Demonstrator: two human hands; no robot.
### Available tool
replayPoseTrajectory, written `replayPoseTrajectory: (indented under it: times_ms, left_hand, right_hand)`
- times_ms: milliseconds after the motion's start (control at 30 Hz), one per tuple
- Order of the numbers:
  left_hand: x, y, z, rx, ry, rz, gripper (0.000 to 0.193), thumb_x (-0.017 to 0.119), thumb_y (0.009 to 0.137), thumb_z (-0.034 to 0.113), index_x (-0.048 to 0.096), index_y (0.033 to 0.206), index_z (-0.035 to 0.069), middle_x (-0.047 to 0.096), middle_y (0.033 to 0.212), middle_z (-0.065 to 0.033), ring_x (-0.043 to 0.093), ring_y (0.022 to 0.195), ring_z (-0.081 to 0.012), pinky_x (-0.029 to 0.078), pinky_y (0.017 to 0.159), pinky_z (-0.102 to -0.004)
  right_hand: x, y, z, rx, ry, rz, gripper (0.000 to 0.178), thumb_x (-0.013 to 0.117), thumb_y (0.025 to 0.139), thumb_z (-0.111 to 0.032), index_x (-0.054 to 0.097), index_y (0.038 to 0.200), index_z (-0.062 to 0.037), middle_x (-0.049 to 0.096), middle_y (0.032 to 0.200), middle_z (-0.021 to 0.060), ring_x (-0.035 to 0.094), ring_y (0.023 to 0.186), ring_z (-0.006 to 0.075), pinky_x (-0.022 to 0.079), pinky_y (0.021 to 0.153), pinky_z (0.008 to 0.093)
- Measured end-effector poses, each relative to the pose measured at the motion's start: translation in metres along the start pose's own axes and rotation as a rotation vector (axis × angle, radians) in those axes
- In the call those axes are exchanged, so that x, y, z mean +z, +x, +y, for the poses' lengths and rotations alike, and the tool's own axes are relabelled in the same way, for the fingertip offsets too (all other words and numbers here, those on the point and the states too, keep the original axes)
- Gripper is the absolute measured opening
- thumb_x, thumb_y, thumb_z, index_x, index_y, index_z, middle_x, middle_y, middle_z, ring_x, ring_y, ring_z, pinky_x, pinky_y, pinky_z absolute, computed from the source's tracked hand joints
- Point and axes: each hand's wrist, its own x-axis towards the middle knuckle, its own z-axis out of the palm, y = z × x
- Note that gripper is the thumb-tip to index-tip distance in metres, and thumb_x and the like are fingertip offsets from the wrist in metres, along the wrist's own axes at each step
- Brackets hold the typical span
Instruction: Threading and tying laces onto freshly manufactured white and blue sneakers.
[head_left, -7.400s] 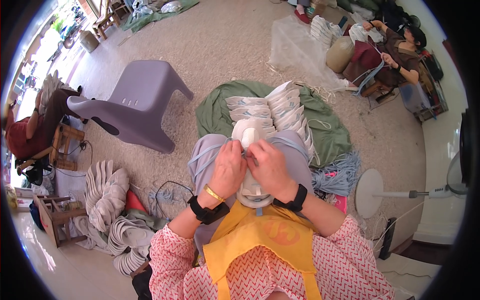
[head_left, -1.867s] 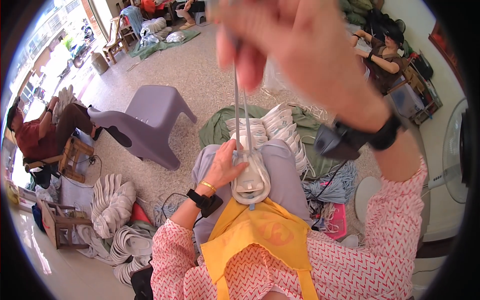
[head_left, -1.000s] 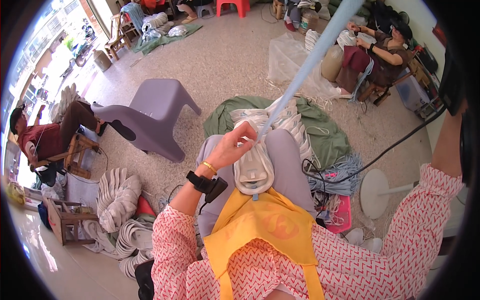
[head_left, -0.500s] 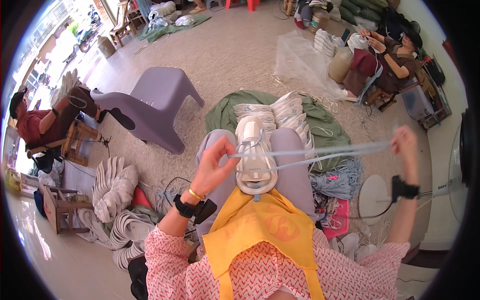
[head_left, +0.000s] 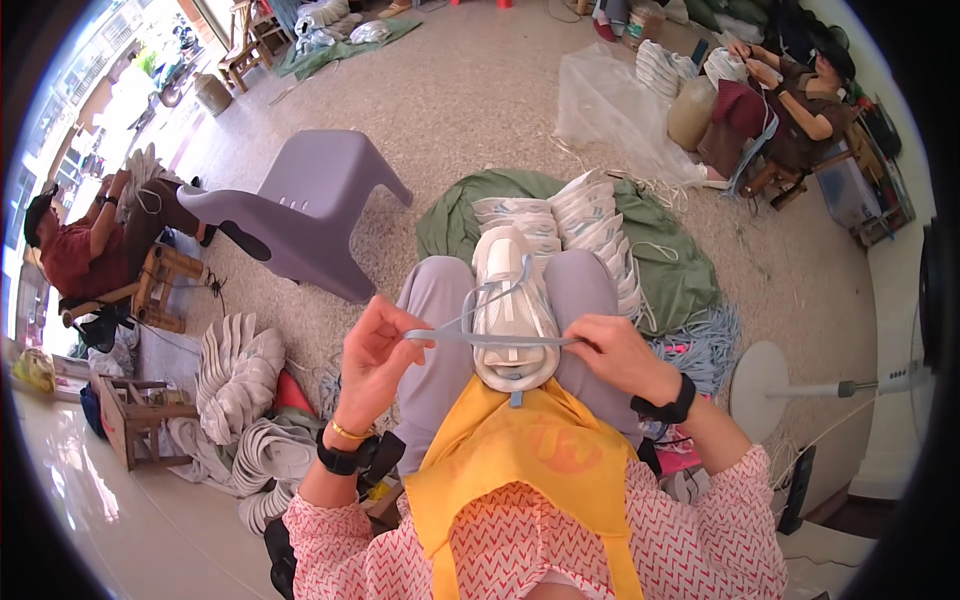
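Note:
Between my knees rests a white sneaker (head_left: 508,290), toe pointing away from me. A light blue shoelace (head_left: 485,338) is partly threaded through its upper part and stretches flat across the tongue. My left hand (head_left: 378,350) pinches the lace on the left of the shoe, a short end showing at the fingertips. On the right, my right hand (head_left: 620,352) pinches the same lace close beside the shoe. Both hands are slightly above the shoe's collar.
Stacked white shoe uppers (head_left: 590,225) lie on a green cloth (head_left: 680,270) ahead. Blue laces (head_left: 715,350) heap at right, near a fan base (head_left: 760,390). A purple plastic chair (head_left: 310,200) stands left; more uppers (head_left: 235,375) lie below it. Two people sit working at either side.
My right hand has come in from far right to beside the shoe, the lace between my hands now shorter. My left hand has shifted slightly left and down, still pinching the lace.

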Motion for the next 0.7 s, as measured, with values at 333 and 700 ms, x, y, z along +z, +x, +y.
replayPoseTrajectory:
  times_ms: [333,700]
  left_hand:
    - [-0.028,-0.029,-0.008,-0.030,0.009,0.112,0.008,0.058,0.096,0.002,0.050,0.099,0.005,0.068,0.098,-0.0096,0.062,0.084,-0.0093,0.048,0.070,-0.0215]
    - [-0.041,-0.034,-0.029,-0.014,-0.267,0.401,0.011,0.056,0.102,0.010,0.047,0.096,0.010,0.045,0.070,0.0029,0.049,0.071,-0.0109,0.049,0.090,-0.0370]
  right_hand:
    - [-0.066,-0.094,0.019,0.617,0.251,0.049,0.006,0.068,0.090,-0.001,0.066,0.086,0.0028,0.064,0.068,0.0007,0.064,0.057,0.0073,0.050,0.051,0.0228]
    - [-0.064,-0.108,0.043,0.815,0.543,-0.236,0.008,0.073,0.089,-0.002,0.067,0.089,0.0026,0.069,0.074,0.0043,0.068,0.062,0.0096,0.056,0.058,0.0246]
